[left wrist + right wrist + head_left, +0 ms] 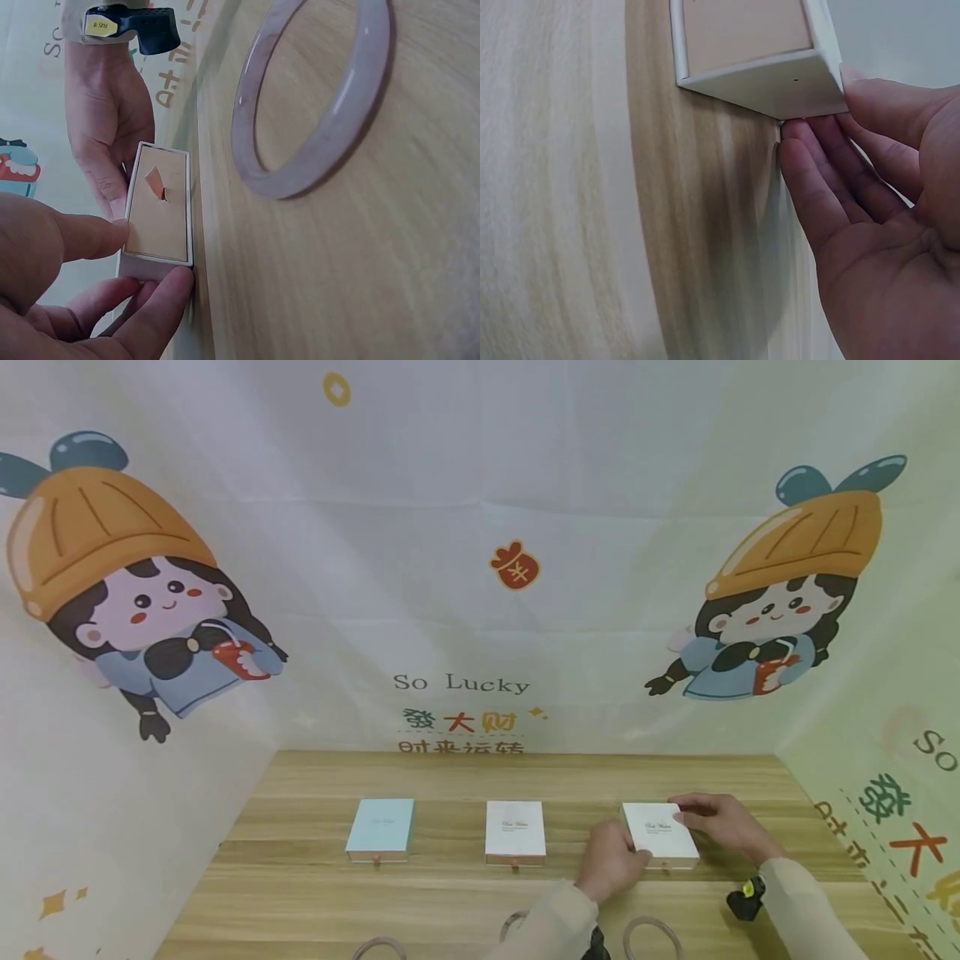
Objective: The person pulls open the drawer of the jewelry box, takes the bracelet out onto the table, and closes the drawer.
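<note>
A white drawer-style gift box (pixel 656 828) with printed lettering lies on the table at the right. My left hand (pixel 611 862) holds it by its near left corner, the thumb at the front edge and the fingers along the side. My right hand (pixel 722 825) grips the far right corner, its thumb on top and fingers behind. In the left wrist view the box's tan drawer front (pixel 156 232) shows a small orange ribbon tab (pixel 155 182); the drawer looks closed. The right wrist view shows the box's white side (pixel 780 84) with my right fingers against its back.
A second white box (pixel 515 831) lies mid-table and a pale blue box (pixel 381 827) further left. Three pinkish bangles lie near the front edge, one a translucent bangle (pixel 247 112) beside the held box. Printed cloth (pixel 480 635) encloses the wooden table (pixel 300 893).
</note>
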Motion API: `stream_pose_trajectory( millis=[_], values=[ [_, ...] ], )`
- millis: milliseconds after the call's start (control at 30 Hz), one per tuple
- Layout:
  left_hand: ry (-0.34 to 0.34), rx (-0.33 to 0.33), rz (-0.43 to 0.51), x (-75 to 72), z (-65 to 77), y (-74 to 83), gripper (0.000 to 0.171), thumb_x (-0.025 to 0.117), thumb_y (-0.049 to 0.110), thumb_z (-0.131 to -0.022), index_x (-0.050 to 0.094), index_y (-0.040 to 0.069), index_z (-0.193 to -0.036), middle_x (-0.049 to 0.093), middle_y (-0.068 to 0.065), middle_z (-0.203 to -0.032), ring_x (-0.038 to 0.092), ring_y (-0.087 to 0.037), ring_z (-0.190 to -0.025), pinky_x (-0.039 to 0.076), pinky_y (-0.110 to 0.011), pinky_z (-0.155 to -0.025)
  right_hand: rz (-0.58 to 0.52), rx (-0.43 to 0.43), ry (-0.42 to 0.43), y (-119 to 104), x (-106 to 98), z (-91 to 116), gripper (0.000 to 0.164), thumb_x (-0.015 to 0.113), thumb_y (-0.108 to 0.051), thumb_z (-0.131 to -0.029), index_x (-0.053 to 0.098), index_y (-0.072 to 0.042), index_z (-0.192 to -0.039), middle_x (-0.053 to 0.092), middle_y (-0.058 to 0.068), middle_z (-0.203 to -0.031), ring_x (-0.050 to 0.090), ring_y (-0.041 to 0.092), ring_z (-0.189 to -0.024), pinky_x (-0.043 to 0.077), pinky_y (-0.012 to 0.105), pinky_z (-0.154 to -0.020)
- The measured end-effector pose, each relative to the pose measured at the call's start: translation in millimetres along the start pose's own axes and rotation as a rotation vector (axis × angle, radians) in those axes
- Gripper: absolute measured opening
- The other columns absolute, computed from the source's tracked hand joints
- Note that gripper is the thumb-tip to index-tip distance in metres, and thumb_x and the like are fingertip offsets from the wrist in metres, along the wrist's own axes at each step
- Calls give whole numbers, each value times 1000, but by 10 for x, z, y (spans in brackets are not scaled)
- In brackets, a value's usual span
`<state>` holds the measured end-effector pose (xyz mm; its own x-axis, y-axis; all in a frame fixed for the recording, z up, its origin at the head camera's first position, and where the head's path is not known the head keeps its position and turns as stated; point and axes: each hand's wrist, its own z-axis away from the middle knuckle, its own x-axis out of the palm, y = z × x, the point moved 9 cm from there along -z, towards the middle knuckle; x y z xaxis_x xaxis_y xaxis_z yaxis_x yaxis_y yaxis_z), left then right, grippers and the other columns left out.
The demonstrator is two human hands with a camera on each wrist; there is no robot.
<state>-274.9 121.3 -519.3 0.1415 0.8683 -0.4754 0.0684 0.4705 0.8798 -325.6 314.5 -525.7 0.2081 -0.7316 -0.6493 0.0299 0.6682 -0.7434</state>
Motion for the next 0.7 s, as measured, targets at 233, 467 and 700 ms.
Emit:
stream_pose_trajectory(
  millis=[233,467,700],
  values=[
    [23,-27,-2,-23,-21,-32,24,78,3,-82,72,4,-59,48,9,-49,37,-3,-43,28,-17,-39,10,-14,-3,-2,23,-28,42,66,-30,-100,66,-3,-133,66,21,-134,62,33,-121,53,48,-98],
    [15,-2,-40,-50,-52,-20,35,76,6,-82,63,4,-50,41,12,-42,31,-2,-37,22,-16,-36,65,-86,0,-91,20,-19,39,67,-21,-100,64,3,-131,68,23,-127,64,35,-115,56,47,-92],
    [37,73,-91,-338,-136,43,22,76,26,-90,69,8,-80,61,6,-79,50,-5,-67,42,-20,-58,154,-178,64,-276,-31,63,37,70,-17,-97,66,5,-126,72,21,-116,68,34,-104,58,48,-87]
  ],
)
